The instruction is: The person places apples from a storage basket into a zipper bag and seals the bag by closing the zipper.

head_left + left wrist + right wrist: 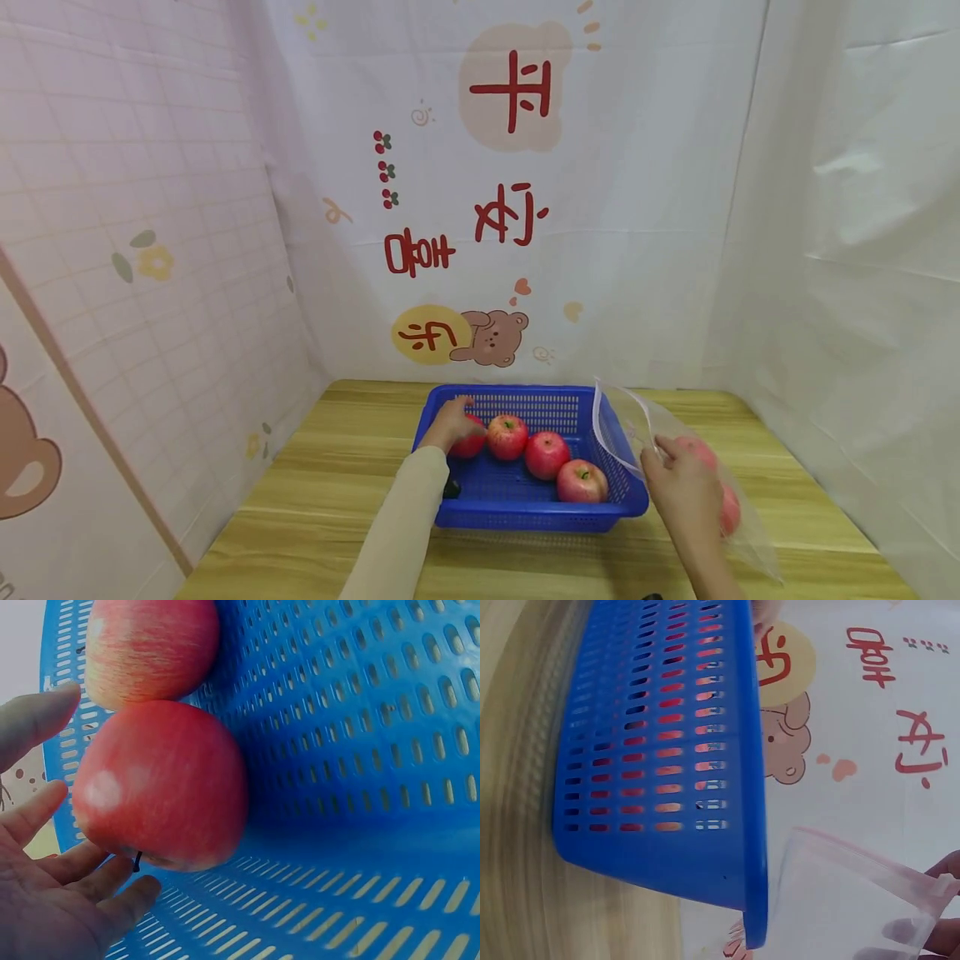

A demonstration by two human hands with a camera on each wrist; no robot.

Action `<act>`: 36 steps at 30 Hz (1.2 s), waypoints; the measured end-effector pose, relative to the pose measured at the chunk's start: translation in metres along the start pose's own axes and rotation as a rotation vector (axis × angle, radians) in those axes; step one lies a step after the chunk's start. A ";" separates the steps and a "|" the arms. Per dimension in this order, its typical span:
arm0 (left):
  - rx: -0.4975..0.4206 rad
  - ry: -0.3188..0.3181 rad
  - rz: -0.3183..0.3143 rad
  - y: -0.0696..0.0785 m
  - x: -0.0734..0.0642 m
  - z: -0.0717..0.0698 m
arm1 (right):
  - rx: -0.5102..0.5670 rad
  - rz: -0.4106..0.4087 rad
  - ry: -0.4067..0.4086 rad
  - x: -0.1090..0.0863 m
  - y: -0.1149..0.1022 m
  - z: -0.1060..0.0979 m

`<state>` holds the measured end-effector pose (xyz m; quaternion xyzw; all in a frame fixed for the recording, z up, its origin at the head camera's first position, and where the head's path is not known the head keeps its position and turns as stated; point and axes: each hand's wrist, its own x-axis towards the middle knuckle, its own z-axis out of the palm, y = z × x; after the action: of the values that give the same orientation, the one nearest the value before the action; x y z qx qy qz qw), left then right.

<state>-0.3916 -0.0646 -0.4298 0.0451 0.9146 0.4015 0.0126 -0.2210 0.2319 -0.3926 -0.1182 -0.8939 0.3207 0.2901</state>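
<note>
My left hand (452,425) reaches into the blue plastic basket (525,518), beside the leftmost red apple (468,443). In the left wrist view its fingers are spread, with fingertips right at the stem end of that apple (161,787), and not curled round it. A second apple (150,649) lies against the first. My right hand (684,483) grips a clear plastic bag (750,546) near its open mouth, right of the basket. Red apples (729,510) show through the bag. In the right wrist view, fingers (946,934) hold the bag's edge (855,859).
Several more apples, such as one at the front right (582,482), sit in the basket. The basket stands on a wood-grain table (300,517). Printed white cloth (637,208) hangs behind and at both sides. A small dark object (652,597) shows at the bottom edge.
</note>
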 end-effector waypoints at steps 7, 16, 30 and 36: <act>0.027 -0.009 -0.001 -0.005 0.006 0.004 | 0.128 0.105 -0.094 0.002 0.006 -0.009; 0.122 -0.017 0.007 -0.009 0.011 0.007 | 0.176 0.146 -0.078 0.001 0.009 -0.012; 0.297 -0.064 0.022 -0.012 0.011 0.008 | 0.161 0.144 -0.053 0.000 0.008 -0.007; 0.318 -0.051 0.029 -0.010 0.007 0.007 | 0.158 0.153 -0.062 0.001 0.007 -0.007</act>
<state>-0.3986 -0.0660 -0.4416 0.0697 0.9653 0.2506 0.0227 -0.2173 0.2412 -0.3929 -0.1529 -0.8629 0.4146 0.2453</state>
